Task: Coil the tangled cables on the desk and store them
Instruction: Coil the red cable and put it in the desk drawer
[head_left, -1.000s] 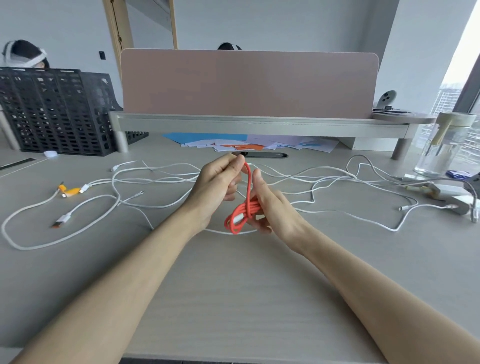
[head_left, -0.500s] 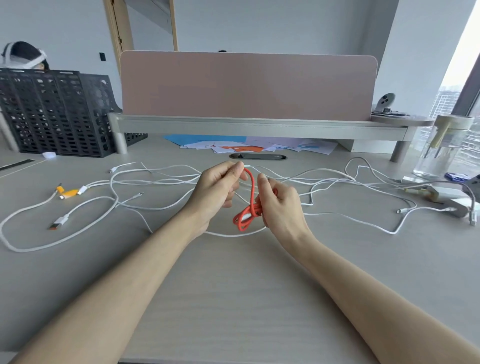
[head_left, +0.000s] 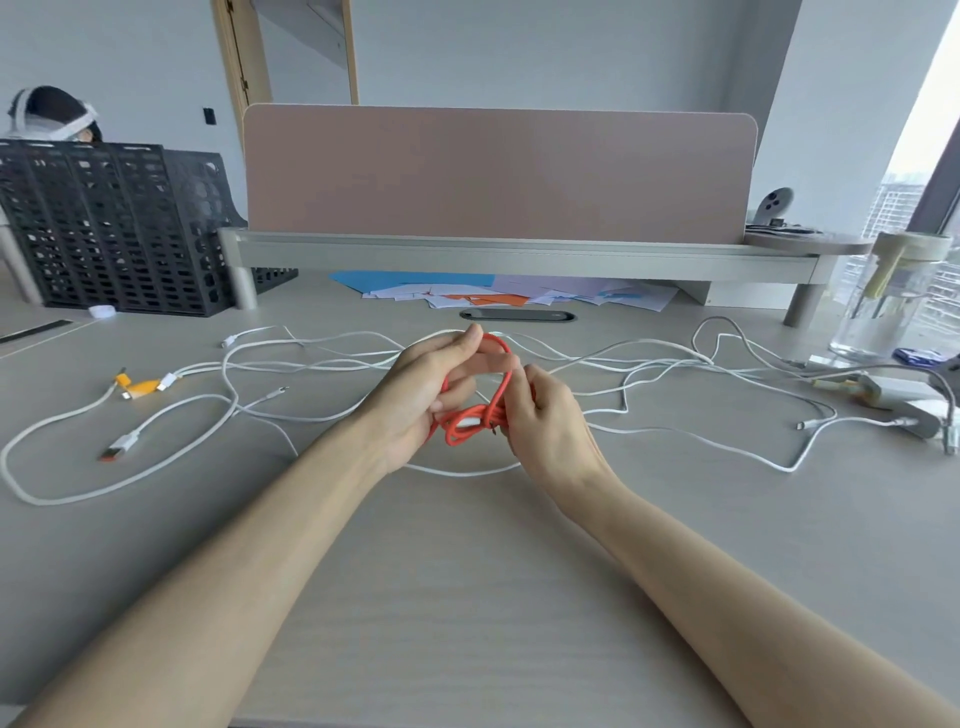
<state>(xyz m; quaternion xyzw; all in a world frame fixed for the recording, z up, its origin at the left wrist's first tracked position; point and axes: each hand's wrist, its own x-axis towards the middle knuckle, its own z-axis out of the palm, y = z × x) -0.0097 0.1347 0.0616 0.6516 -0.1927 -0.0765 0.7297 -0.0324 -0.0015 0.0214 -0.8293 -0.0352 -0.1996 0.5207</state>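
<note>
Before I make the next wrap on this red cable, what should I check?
1. Left hand grip on the red braided cable: ok, fingers curled round the bundle.
2. Right hand grip on the same cable: ok, pinching the upper loop.
3. Red cable free of the thin white cables: cannot tell, one runs beneath the hands.
4. Red cable's loose end located: cannot tell, hidden among the hands and coils.

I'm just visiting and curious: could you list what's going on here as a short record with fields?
Stage: coiling one cable, others untouched
Left hand: holds the red cable at its top loop
Right hand: grips the same cable's bundled part
White cables: loose, tangled across the desk
Black basket: back left, behind the cables
</note>
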